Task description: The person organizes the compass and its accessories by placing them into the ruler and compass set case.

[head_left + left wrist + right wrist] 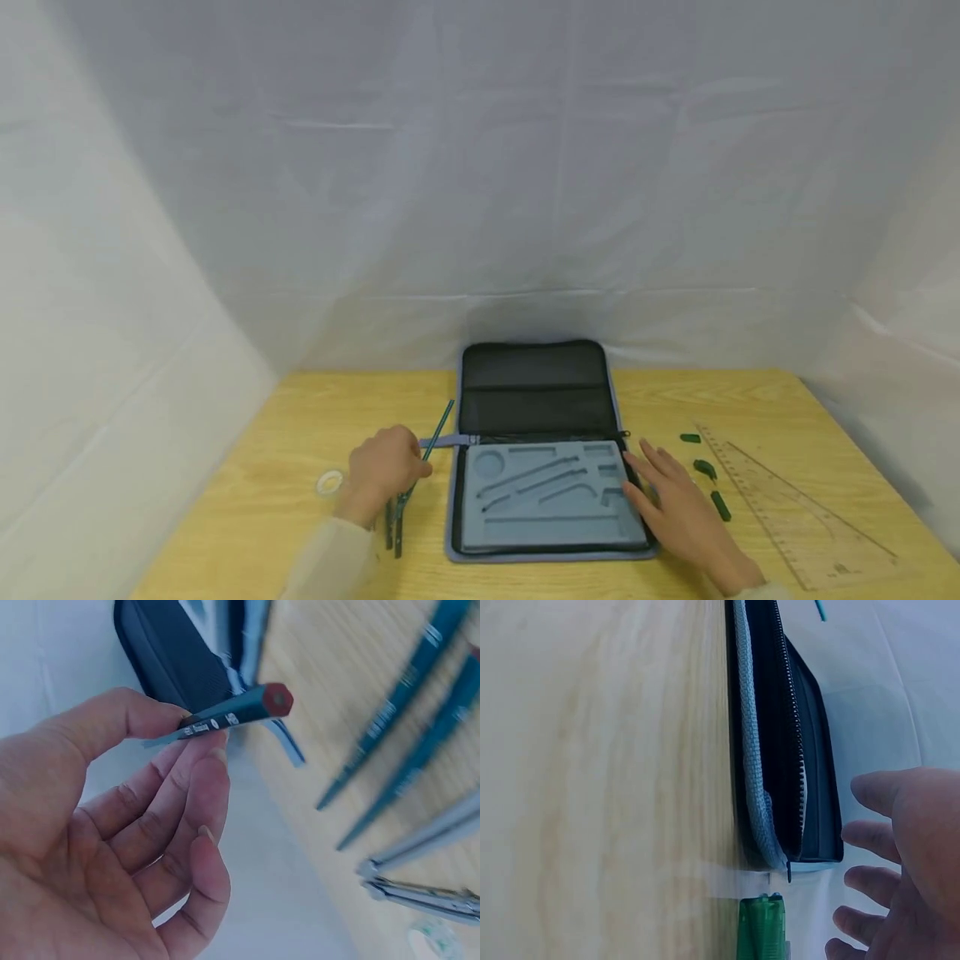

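Observation:
My left hand (386, 467) pinches a dark green pencil (225, 714) between thumb and fingertips, left of the case, its red end turned to the left wrist camera. Below that hand, two more green pencils (397, 701) lie on the table. An unzipped blue case (534, 367) lies flat with its black lid raised. Its light blue insert (551, 533) has shaped hollows with no tools in them. At the case's right edge is my right hand (678, 508), fingers spread and holding nothing; whether they touch the case I cannot tell.
Left on the table (255, 508) lies a white ring-shaped roll (328, 482), near a metal compass-like tool (427, 836). On the right are several small green pieces (721, 506) and clear triangular rulers (787, 533). White sheeting (525, 208) surrounds the table's back and sides.

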